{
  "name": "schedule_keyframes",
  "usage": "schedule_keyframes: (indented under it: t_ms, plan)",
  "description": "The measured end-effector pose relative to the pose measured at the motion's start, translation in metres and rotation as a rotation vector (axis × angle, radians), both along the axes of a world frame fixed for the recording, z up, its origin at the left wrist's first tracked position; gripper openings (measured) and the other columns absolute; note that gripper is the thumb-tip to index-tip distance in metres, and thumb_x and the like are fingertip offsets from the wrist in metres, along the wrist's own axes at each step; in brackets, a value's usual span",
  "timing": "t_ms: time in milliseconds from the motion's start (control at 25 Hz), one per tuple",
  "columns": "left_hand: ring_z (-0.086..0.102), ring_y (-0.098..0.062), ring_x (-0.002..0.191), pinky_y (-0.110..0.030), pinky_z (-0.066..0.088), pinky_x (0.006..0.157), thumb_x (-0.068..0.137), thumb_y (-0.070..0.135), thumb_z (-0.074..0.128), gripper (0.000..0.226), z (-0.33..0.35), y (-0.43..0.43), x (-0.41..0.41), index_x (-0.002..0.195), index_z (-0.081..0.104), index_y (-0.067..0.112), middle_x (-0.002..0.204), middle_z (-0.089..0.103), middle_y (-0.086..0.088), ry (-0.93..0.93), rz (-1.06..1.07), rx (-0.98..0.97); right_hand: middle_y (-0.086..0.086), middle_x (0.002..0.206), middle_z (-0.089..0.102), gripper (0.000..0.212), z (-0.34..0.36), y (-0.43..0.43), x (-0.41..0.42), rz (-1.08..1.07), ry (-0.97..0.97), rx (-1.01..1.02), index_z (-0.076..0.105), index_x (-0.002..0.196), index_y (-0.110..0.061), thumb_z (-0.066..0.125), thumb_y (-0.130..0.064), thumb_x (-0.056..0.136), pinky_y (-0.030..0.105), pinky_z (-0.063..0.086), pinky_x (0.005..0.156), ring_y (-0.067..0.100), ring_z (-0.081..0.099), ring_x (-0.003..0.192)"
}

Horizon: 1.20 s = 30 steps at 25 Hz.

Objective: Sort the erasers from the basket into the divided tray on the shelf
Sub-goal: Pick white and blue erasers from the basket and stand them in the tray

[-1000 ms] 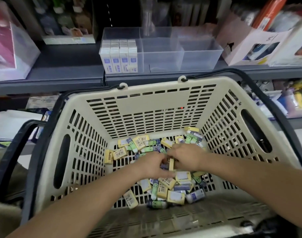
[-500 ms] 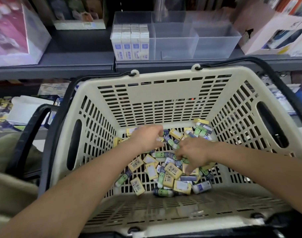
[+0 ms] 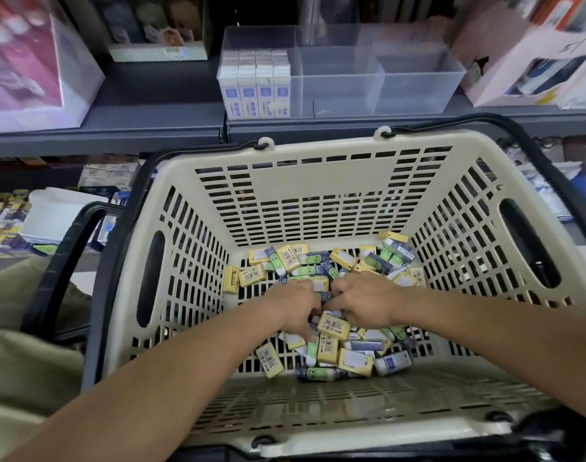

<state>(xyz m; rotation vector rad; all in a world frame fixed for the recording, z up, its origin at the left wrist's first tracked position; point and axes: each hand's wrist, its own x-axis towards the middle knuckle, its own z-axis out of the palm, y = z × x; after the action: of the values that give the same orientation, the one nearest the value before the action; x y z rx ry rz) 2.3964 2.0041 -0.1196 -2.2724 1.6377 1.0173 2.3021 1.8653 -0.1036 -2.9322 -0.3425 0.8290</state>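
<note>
Yellow, green and white boxed erasers [image 3: 331, 328] heap in the cream slotted plastic basket [image 3: 321, 181]; left hand [image 3: 296, 308] and right hand [image 3: 363, 300] curl among them, grasp unclear. Gather one colour only for the clear divided tray [image 3: 378, 78].

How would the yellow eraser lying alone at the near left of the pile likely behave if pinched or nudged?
The yellow eraser looks small and boxy, so probably light and unlikely to roll. Its paper sleeve may give decent grip. On the slotted basket floor it would likely slide, perhaps catching.
</note>
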Motion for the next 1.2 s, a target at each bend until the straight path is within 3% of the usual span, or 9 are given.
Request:
schedule_keyframes:
  t_ms: [240,400,560,680,840,1000,1200]
  plan:
    - [0.048,-0.023,0.105,-0.036,0.045,0.087,0.075,0.032,0.077,0.037,0.003,0.000,0.004,0.103,0.058,0.017,0.114,0.044,-0.004,0.166,0.094,0.047,0.007,0.118,0.044,0.042,-0.001,0.001,-0.002,0.019,0.081,-0.061,0.047,0.130,-0.025,0.048,-0.037,0.089,0.036,0.035,0.091,0.025,0.040,0.114]
    - [0.057,-0.022,0.102,-0.032,0.046,0.083,0.081,0.013,0.071,0.029,0.002,0.005,0.006,0.108,0.060,0.015,0.116,0.060,-0.005,0.349,0.248,0.017,0.004,0.109,0.048,0.029,0.006,-0.001,-0.004,-0.004,0.145,-0.028,0.056,0.108,-0.019,0.059,-0.035,0.084,0.035,0.040,0.084,0.022,0.044,0.106]
    - [0.057,-0.023,0.101,-0.036,0.050,0.085,0.084,0.014,0.067,0.031,0.001,0.005,0.000,0.114,0.059,0.015,0.115,0.060,-0.004,0.214,0.080,0.044,-0.002,0.088,0.052,0.017,0.015,-0.015,0.002,-0.273,0.260,0.171,0.048,0.088,-0.020,0.065,-0.024,0.084,0.029,0.039,0.066,0.018,0.049,0.084]
    - [0.055,-0.024,0.097,-0.039,0.050,0.079,0.080,0.022,0.070,0.029,0.002,0.007,-0.004,0.106,0.059,0.015,0.108,0.059,-0.004,0.089,-0.033,0.009,-0.004,0.080,0.049,0.021,0.021,-0.024,0.004,-0.361,0.295,0.209,0.046,0.086,-0.019,0.066,-0.024,0.085,0.030,0.040,0.066,0.018,0.048,0.078]
    - [0.046,-0.023,0.105,-0.036,0.038,0.079,0.074,0.040,0.074,0.052,-0.004,0.010,-0.015,0.116,0.055,0.015,0.112,0.051,-0.004,-0.149,-0.162,-0.021,-0.002,0.088,0.052,0.020,0.022,-0.021,0.007,-0.346,0.315,0.173,0.047,0.091,-0.018,0.065,-0.025,0.085,0.027,0.038,0.068,0.018,0.048,0.083]
    - [0.046,-0.022,0.104,-0.035,0.037,0.078,0.075,0.043,0.072,0.044,-0.006,0.012,-0.007,0.106,0.059,0.015,0.109,0.053,-0.003,-0.103,-0.077,-0.053,0.000,0.093,0.052,0.020,0.024,-0.019,0.009,-0.310,0.323,0.160,0.047,0.092,-0.017,0.064,-0.025,0.086,0.026,0.037,0.065,0.017,0.047,0.084]
    - [0.053,-0.014,0.088,-0.027,0.035,0.070,0.080,0.023,0.065,0.017,-0.005,0.013,0.004,0.091,0.053,0.025,0.092,0.057,0.008,0.052,0.052,-0.174,-0.007,0.077,0.046,0.021,0.030,-0.021,0.017,-0.334,0.281,0.163,0.048,0.090,-0.017,0.066,-0.025,0.084,0.021,0.033,0.054,0.016,0.045,0.080]
